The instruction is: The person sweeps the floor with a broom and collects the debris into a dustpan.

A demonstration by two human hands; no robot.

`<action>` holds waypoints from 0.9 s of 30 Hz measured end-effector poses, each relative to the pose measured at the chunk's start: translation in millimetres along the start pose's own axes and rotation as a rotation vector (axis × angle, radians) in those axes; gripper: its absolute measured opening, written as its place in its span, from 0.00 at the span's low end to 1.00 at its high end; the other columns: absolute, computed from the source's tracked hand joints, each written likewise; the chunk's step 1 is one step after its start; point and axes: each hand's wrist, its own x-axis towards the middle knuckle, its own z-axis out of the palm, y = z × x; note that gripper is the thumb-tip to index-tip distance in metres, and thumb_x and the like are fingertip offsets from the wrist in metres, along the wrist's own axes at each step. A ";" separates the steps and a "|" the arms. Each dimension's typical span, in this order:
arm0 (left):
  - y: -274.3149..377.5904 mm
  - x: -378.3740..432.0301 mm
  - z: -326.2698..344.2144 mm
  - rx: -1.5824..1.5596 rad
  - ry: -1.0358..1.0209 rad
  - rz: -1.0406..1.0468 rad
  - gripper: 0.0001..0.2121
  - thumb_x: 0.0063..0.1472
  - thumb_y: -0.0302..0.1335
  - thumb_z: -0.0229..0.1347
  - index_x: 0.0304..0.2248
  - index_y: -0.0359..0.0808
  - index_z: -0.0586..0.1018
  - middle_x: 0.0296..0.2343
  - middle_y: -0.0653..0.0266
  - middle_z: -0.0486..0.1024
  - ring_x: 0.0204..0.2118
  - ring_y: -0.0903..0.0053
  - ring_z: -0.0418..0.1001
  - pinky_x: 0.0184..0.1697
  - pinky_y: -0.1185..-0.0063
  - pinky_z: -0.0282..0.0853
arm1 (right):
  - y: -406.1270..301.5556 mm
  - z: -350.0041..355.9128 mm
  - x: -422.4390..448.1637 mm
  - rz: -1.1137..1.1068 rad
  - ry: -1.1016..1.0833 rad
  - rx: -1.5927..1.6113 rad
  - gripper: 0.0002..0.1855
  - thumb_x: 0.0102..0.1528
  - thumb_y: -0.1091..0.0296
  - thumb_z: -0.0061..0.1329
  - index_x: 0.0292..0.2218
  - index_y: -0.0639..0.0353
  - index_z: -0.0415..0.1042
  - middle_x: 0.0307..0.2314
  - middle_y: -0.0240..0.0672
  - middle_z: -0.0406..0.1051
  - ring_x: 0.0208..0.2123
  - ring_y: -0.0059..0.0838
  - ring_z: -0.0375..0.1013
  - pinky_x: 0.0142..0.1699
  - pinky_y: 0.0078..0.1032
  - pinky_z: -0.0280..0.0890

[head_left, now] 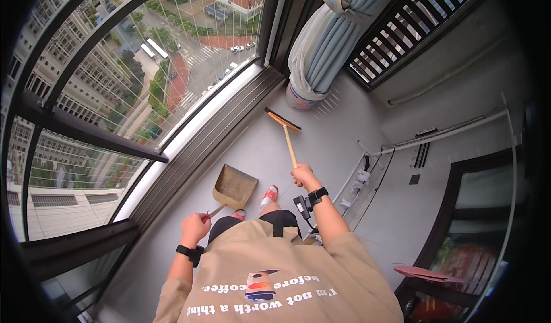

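Observation:
My right hand [304,175] is closed around the pale handle of a broom [289,144]. The broom's orange head with dark bristles lies against the grey floor ahead, below the curtain. My left hand [196,227] grips the short visible handle of a dustpan [236,186], whose beige pan sits on the floor near the window track, its inside brownish and dirty-looking. The pan and the broom head are well apart. Both wrists wear black straps with small devices. Part of each handle is hidden inside the hands.
A tall window with a dark sill track [206,129] runs along the left. A bucket [301,98] stands under tied blue curtains [333,47]. A white rack [351,181] with pipes stands by the right wall. My feet in red slippers [270,194] are beside the dustpan.

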 end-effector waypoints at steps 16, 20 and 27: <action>-60.3 4.0 7.4 0.089 0.026 0.193 0.08 0.43 0.32 0.48 0.22 0.42 0.77 0.17 0.58 0.72 0.21 0.63 0.70 0.25 0.72 0.66 | 135.2 79.8 -178.5 0.126 -0.337 0.102 0.21 0.42 0.74 0.42 0.42 0.60 0.61 0.11 0.28 0.60 0.09 0.17 0.58 0.13 0.15 0.53; -53.3 13.5 0.3 0.083 0.009 0.211 0.08 0.43 0.32 0.48 0.21 0.41 0.77 0.18 0.57 0.72 0.22 0.63 0.70 0.26 0.72 0.66 | 135.0 73.0 -214.7 0.225 -0.237 0.363 0.31 0.45 0.74 0.42 0.50 0.65 0.46 0.12 0.26 0.58 0.09 0.13 0.55 0.11 0.13 0.48; -52.2 12.3 5.3 0.112 0.003 0.270 0.08 0.43 0.32 0.48 0.21 0.39 0.77 0.17 0.55 0.71 0.22 0.63 0.70 0.26 0.72 0.66 | 130.2 95.1 -207.2 0.089 0.031 0.279 0.10 0.44 0.74 0.41 0.32 0.63 0.64 0.11 0.26 0.58 0.09 0.12 0.56 0.10 0.12 0.48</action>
